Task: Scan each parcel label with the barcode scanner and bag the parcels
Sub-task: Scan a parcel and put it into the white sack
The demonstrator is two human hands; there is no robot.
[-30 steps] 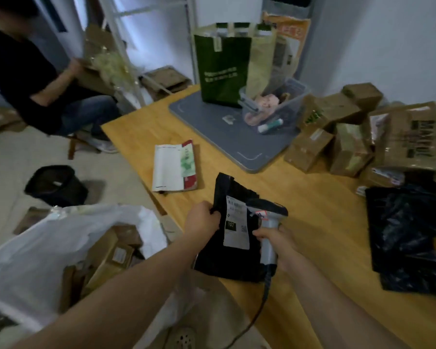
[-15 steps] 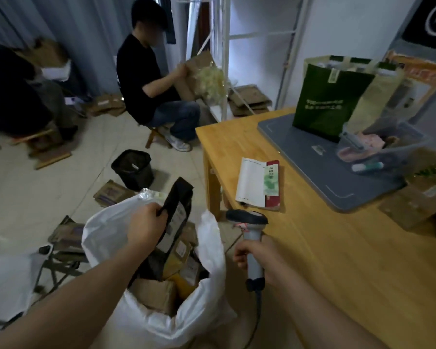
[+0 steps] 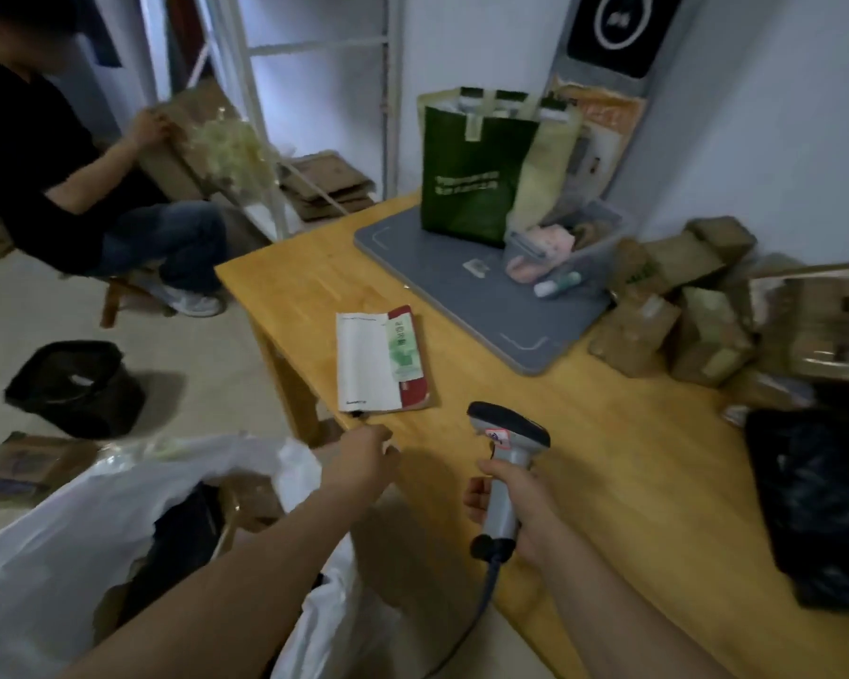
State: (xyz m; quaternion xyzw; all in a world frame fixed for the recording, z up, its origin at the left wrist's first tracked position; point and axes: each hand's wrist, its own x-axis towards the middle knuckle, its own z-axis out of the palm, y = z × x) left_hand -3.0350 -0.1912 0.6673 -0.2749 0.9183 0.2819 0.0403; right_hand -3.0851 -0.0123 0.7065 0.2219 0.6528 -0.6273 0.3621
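Once the black parcel (image 3: 187,529) lay bagged, the left hand (image 3: 363,455) withdrew, loosely curled, empty. Right hand (image 3: 520,507) clasped the barcode scanner (image 3: 507,433), ready.

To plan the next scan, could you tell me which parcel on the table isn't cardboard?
The black plastic parcel on the far right; the others are brown cardboard boxes piled behind it.

No legible text or labels
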